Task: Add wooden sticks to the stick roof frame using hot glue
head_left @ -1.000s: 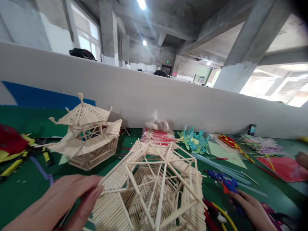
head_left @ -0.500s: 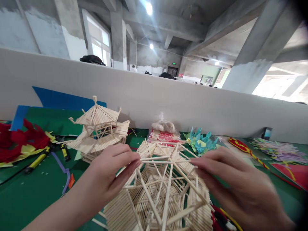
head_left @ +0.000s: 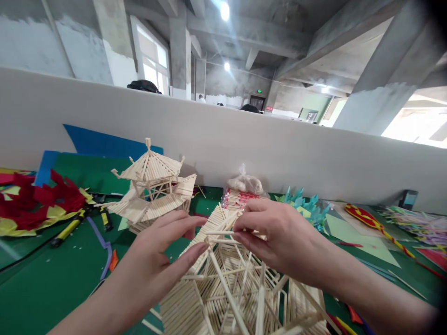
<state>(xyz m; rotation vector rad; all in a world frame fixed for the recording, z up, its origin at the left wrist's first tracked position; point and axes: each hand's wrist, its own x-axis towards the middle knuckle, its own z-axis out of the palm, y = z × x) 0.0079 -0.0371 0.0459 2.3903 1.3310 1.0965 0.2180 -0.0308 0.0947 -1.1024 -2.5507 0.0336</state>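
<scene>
A half-built pavilion model (head_left: 188, 298) of thin wooden sticks stands right before me, its upper frame bare and its lower roofs covered in rows of sticks. My right hand (head_left: 268, 228) reaches over the top of the frame, fingertips pinched on a thin wooden stick (head_left: 220, 233) that points left. At the left end of that stick is my left hand (head_left: 167, 246), thumb and forefinger apart with a gap between them. The thumb tip is close to a corner of the frame; I cannot tell whether it touches. My right hand hides part of the frame.
A finished stick pavilion (head_left: 150, 170) stands behind my left hand. Bagged sticks (head_left: 240, 197) lie at the back by a white partition (head_left: 209, 135). Red paper flowers (head_left: 59, 195) and a yellow-black cutter (head_left: 68, 230) are left; teal paper leaves (head_left: 303, 204) and coloured strips (head_left: 415, 223) lie right.
My right hand has moved left across the frame, along the stick. The left thumb and forefinger, pinched on the stick before, have parted. The view has turned slightly left.
</scene>
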